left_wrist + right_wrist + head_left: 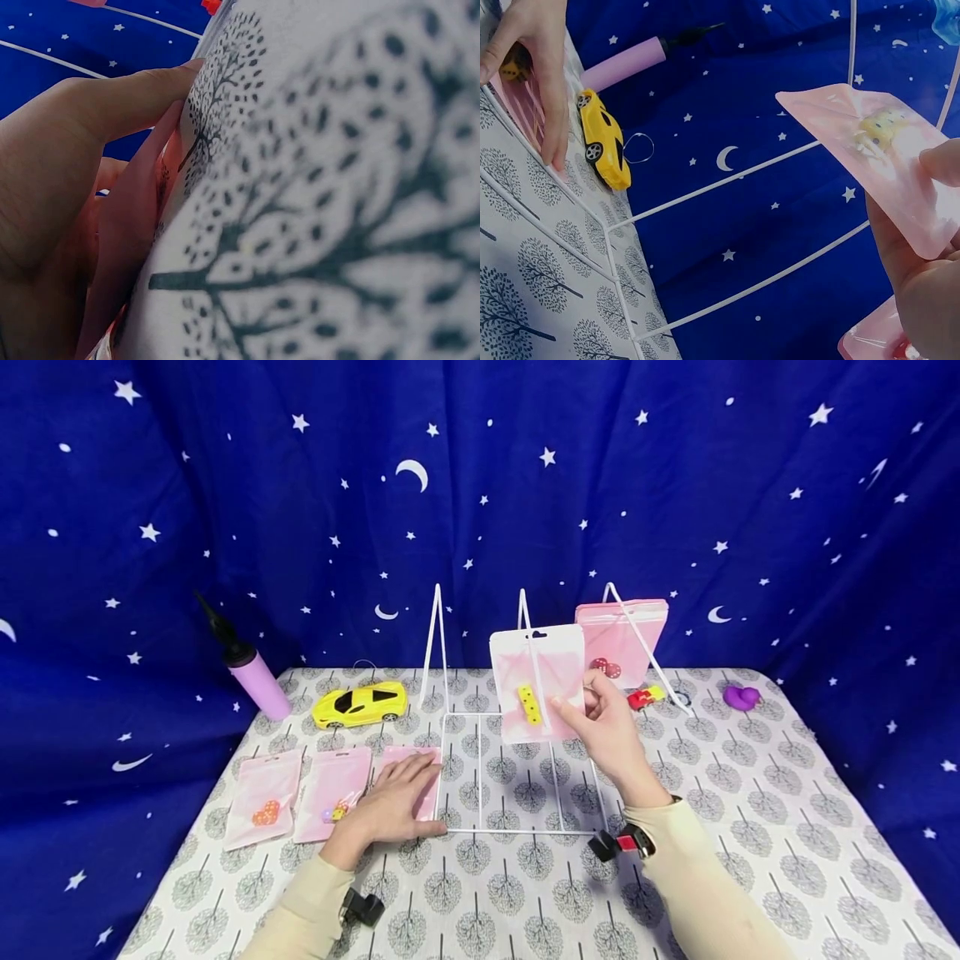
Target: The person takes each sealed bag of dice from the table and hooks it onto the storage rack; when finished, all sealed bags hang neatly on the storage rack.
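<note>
My right hand (611, 735) pinches a pink zip pouch (558, 672) by its right edge, thumb in front. Small yellow dotted pieces (529, 705) show inside it. The pouch is upright at the middle arm of a white wire rack (510, 832); whether its hole is on the wire I cannot tell. My left hand (393, 797) rests on another pink pouch (427, 802) on the table, fingers extended, just left of the rack. That hand hides much of the pouch. In the right wrist view, dark-spotted yellow contents (515, 66) show beneath the left hand.
Two pink pouches (262, 797) (333, 793) lie at the left. Behind them are a yellow toy car (360, 704) and a purple hand pump (260, 685). Pink pouches (626, 639) hang on the rack's right arm. A small red-yellow car (645, 697) and purple duck (741, 697) sit at right.
</note>
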{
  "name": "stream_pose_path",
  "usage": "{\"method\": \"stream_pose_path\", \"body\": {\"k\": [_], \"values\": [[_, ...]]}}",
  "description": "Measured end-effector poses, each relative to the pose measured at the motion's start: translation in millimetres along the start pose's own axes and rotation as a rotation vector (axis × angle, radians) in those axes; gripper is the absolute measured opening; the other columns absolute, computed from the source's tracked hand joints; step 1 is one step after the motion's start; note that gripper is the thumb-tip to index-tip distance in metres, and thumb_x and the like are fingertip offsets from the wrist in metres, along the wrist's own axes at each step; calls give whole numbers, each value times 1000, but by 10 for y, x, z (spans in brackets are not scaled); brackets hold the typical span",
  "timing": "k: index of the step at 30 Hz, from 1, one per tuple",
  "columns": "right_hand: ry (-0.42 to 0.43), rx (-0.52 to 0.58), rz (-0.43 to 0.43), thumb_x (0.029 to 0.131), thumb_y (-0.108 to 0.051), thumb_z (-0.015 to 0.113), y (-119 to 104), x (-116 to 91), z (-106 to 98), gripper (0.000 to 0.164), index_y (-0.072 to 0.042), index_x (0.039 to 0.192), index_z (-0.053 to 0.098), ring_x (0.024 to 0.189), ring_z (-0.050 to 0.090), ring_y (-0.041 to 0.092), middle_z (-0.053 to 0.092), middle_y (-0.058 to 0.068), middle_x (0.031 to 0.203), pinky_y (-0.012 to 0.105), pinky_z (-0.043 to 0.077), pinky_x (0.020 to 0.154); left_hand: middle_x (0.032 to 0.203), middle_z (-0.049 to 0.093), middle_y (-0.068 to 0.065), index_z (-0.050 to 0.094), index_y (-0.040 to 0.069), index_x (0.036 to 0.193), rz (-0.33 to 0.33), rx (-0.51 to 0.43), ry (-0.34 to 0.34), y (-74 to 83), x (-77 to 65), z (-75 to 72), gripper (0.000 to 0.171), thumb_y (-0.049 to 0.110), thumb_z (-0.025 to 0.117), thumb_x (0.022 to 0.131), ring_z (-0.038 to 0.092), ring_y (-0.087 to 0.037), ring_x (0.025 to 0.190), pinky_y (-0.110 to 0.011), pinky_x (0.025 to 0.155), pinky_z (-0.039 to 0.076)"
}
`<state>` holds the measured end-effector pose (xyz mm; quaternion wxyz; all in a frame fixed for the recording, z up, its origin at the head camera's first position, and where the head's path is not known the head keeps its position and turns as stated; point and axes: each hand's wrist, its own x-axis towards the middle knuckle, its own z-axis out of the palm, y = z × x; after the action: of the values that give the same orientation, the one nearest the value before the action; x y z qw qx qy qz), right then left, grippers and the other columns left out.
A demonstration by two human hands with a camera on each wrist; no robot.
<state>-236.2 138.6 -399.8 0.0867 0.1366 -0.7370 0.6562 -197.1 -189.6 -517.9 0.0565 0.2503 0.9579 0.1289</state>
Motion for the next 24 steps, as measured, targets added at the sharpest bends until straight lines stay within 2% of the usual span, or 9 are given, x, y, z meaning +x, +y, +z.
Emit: {"method": "stream_pose_path", "body": {"k": [11, 21, 24], "values": [[24, 29, 49, 90, -11, 70, 50, 162, 43, 21, -7, 103, 54, 69, 64, 5, 72, -12, 84, 19, 55, 58, 163, 18, -9, 29, 13, 153, 1, -4, 3, -4, 8, 6, 101, 71, 62, 78, 19, -33, 149, -58, 120, 15], [22, 150, -3, 88, -2, 67, 114, 304, 125, 20, -6, 105, 57, 68, 64, 8, 72, -8, 82, 21, 57, 60, 163, 18, -8, 29, 13, 154, 10, -5, 8, -14, 5, 8, 100, 71, 61, 78, 20, -32, 148, -58, 120, 15], [31, 151, -4, 88, 1, 66, 129, 335, 152, 20, -7, 104, 57, 67, 63, 8, 72, -8, 81, 20, 55, 60, 163, 17, -7, 28, 14, 154, 3, -3, 4, -15, -5, 4, 101, 71, 61, 78, 19, -32, 149, -57, 120, 14]]}}
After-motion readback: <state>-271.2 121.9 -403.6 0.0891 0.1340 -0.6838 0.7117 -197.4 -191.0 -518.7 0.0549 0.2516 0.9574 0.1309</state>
